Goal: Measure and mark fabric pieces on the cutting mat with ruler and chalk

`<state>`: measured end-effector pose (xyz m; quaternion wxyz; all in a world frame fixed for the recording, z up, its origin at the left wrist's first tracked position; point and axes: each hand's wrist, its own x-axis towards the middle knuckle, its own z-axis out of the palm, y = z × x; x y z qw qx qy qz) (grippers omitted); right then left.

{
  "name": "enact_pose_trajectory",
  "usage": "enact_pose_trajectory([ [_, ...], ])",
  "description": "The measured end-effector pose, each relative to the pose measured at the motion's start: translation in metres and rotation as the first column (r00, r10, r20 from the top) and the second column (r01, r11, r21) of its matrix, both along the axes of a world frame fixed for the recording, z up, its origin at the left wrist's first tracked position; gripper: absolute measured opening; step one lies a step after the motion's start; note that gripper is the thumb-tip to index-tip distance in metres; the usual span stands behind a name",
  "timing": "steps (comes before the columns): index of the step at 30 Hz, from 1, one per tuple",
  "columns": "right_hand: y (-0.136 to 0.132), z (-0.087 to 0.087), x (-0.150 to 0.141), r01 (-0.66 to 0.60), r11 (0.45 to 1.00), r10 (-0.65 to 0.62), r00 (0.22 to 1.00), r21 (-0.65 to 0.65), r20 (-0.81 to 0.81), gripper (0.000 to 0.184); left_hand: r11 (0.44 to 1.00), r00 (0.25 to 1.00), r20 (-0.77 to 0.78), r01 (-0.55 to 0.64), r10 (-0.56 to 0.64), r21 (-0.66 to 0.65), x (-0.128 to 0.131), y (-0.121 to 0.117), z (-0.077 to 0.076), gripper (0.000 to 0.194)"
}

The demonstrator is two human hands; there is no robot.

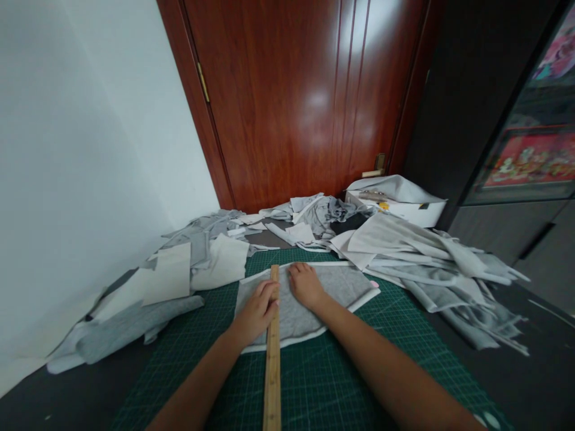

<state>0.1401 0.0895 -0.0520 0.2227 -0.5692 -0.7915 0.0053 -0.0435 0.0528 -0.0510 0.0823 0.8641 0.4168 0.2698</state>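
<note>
A piece of grey fabric with white edges (335, 284) lies spread on the green cutting mat (202, 359). Across its left part runs a long wooden ruler (272, 365), pointing away from me. My left hand (258, 311) grips the ruler, with fingers and thumb at its left edge and over its top. Just right of the ruler, my right hand (305, 286) rests on the fabric near its far edge, fingers laid down and holding nothing. A small pink spot (374, 284) shows at the fabric's right end.
Grey and cream fabric scraps (168, 272) are heaped along the left wall. More offcuts (314, 218) lie beyond the mat, and a layered fabric pile (417, 251) sits to the right. Behind it stands a white box (413, 211). A wooden door (291, 108) closes off the back.
</note>
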Motion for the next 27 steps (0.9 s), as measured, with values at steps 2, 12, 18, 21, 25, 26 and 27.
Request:
enact_pose_trajectory([
  [2, -0.001, -0.005, 0.000, 0.016, 1.000, -0.016, 1.000, 0.011, 0.005, 0.038, 0.998, 0.998, -0.008, 0.062, -0.063, -0.031, 0.003, -0.003, 0.003, 0.036],
  [12, -0.001, -0.009, 0.001, 0.071, 0.997, -0.070, 0.997, -0.020, 0.024, 0.048, 0.979, 0.985, 0.019, 0.171, -0.170, -0.113, 0.015, -0.010, 0.005, 0.040],
  [18, -0.001, -0.008, 0.001, 0.101, 0.994, -0.101, 0.995, -0.032, 0.024, 0.050, 0.996, 0.997, -0.019, 0.069, -0.070, -0.051, 0.012, -0.001, -0.004, 0.039],
  [21, -0.001, -0.007, 0.001, 0.099, 0.994, -0.099, 0.995, -0.036, 0.025, 0.050, 0.999, 0.999, -0.005, 0.041, -0.041, -0.032, 0.011, 0.000, -0.008, 0.039],
  [25, -0.001, -0.006, 0.001, 0.095, 0.995, -0.095, 0.995, -0.034, 0.017, 0.050, 0.998, 0.999, 0.008, 0.031, -0.031, -0.047, 0.012, -0.006, -0.008, 0.039],
  [26, -0.001, -0.006, 0.001, 0.094, 0.995, -0.093, 0.995, -0.034, 0.016, 0.050, 0.998, 0.999, 0.010, 0.034, -0.034, -0.055, 0.013, -0.008, -0.007, 0.038],
  [27, -0.001, -0.006, 0.001, 0.094, 0.995, -0.093, 0.996, -0.035, 0.016, 0.050, 0.997, 0.999, 0.014, 0.037, -0.036, -0.063, 0.013, -0.010, -0.006, 0.038],
])
